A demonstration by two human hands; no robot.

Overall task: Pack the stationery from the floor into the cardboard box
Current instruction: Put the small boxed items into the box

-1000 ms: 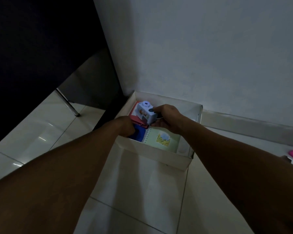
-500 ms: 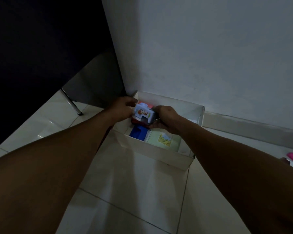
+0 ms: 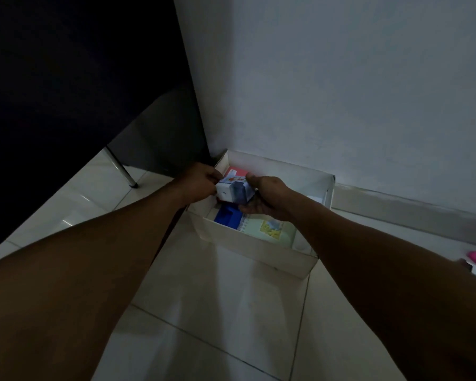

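Left hand point(image 3: 201, 182): pinching the small printed box point(image 3: 232, 189)
Right hand point(image 3: 267, 198): gripping its other end
Cardboard box point(image 3: 259, 248): directly beneath, holding a spiral notebook point(image 3: 267, 229)

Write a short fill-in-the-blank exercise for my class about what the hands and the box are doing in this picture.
1. Both hands, the left hand and the right hand, hold a small white and ____ box.
2. They hold it over the open cardboard box, which stands on the ____.
3. Inside lies a notebook beside a ____ item.

Missing words: blue; floor; blue
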